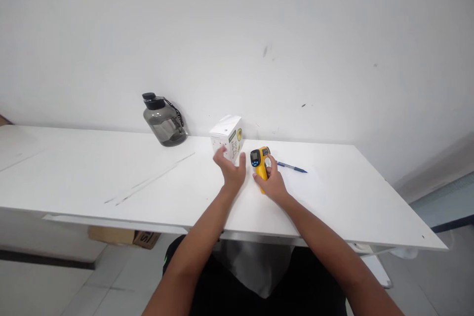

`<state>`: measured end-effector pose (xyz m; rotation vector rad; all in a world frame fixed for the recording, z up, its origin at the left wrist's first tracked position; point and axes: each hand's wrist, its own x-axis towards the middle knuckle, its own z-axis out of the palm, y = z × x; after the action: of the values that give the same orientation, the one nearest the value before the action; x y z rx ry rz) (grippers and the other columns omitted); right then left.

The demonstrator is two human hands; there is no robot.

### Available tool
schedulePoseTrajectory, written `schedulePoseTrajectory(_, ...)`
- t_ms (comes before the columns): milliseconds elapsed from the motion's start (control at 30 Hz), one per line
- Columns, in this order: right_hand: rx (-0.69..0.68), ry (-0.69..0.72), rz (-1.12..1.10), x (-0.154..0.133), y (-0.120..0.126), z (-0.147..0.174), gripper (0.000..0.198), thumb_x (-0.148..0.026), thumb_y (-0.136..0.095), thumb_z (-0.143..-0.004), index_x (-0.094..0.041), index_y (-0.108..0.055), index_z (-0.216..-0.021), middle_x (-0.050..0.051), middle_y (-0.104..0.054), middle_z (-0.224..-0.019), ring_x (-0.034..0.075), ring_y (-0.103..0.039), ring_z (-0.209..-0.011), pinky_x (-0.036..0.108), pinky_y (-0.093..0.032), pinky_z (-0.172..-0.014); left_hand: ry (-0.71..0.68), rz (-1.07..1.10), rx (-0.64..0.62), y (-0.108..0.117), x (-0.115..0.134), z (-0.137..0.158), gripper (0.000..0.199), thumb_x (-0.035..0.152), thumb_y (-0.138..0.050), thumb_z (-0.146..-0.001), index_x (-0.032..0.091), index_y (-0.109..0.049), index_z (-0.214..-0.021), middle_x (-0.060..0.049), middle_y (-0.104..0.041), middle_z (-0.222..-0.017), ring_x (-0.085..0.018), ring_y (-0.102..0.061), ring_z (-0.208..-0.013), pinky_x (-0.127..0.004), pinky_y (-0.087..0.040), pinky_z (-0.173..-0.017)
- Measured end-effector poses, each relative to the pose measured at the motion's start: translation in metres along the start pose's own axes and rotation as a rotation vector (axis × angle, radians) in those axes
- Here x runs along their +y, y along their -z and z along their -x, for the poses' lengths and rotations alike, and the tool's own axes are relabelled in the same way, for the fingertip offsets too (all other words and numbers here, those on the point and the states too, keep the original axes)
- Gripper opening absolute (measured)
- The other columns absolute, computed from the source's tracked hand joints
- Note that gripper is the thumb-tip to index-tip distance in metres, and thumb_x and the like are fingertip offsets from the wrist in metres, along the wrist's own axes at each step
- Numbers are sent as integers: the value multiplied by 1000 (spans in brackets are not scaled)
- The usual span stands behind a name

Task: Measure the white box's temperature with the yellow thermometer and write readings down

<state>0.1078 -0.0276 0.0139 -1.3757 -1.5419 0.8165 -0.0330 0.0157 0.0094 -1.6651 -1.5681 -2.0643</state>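
A yellow and black infrared thermometer gun [261,171] stands at the middle of the white table, its small screen facing me. My right hand [276,181] is wrapped around it from the right, with the thumb across the lower grip. To its left, my left hand [234,172] is open, thumb and fingers apart. It is at the near side of a white printed carton [225,129] with an avocado picture; whether the fingertips touch the carton I cannot tell. Just beyond my right hand lies a blue pen [294,167].
A dark translucent water bottle [165,126] with a black cap and strap stands at the back left by the wall [237,34]. The white table [92,173] has dark scratches on its left part. A cardboard box [122,236] is below the table.
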Motion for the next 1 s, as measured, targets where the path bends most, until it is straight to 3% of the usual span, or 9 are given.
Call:
schedulePoseTrajectory(33, 8, 1, -2, 0, 0, -1, 88, -43, -63, -73, -24, -18, -146, 0, -66, -81, 20, -64, -69, 33, -51, -63, -48, 87, -63, -3, 5, 6, 62, 37, -60, -81, 19, -27, -130, -14, -39, -119, -24, -47, -111, -44, -39, -98)
schedulePoseTrajectory(100, 18, -1, -10, 2, 0, -2, 89, -44, -62, -75, -23, -14, -147, 1, -66, -80, 20, -63, -66, 32, -50, -59, -9, 193, -177, -8, 15, 18, 57, 37, -60, -81, 21, -30, -126, -10, -43, -110, -19, -52, -95, -40, -45, -90)
schedulePoseTrajectory(267, 42, 2, -3, 5, 2, -4, 88, -44, -60, -77, -28, -10, -147, 3, -66, -92, 21, -65, -73, 33, -51, -63, 249, 256, -400, -12, 27, 26, 65, 42, -62, -81, 22, -29, -133, -14, -38, -129, -20, -52, -105, -39, -46, -90)
schedulePoseTrajectory(367, 21, 33, 2, 6, 2, -4, 91, -43, -63, -76, -28, -8, -147, 4, -65, -95, 22, -65, -77, 35, -52, -67, 439, 363, -586, -8, 28, 20, 53, 47, -58, -84, 22, -42, -128, -12, -53, -121, -21, -58, -99, -39, -48, -88)
schedulePoseTrajectory(433, -24, 66, -3, 7, 2, -4, 92, -41, -63, -77, -27, -5, -148, 5, -64, -99, 21, -65, -79, 34, -52, -68, 515, 454, -642, -7, 28, 17, 48, 49, -57, -85, 22, -47, -123, -10, -61, -112, -21, -62, -96, -37, -50, -86)
schedulePoseTrajectory(533, -99, 99, 28, 9, 3, -6, 92, -40, -60, -79, -27, 0, -148, 8, -63, -106, 21, -65, -78, 35, -51, -67, 613, 526, -602, -9, 28, 14, 51, 48, -59, -84, 21, -47, -125, -10, -64, -111, -21, -64, -95, -35, -52, -84)
schedulePoseTrajectory(733, -156, 126, 126, 17, 1, -12, 86, -40, -55, -83, -26, 0, -149, 10, -61, -114, 23, -64, -88, 39, -50, -75, 852, 507, -527, -14, 25, 13, 80, 43, -67, -80, 17, -21, -140, -15, -62, -118, -20, -67, -91, -32, -54, -79)
schedulePoseTrajectory(1000, -303, 209, 224, 10, 8, -6, 81, -48, -54, -84, -29, -10, -149, 9, -58, -123, 24, -61, -96, 39, -48, -80, 923, 466, -425, -15, 16, 6, 49, 40, -69, -79, 17, -41, -112, -7, -65, -88, -16, -67, -73, -28, -54, -65)
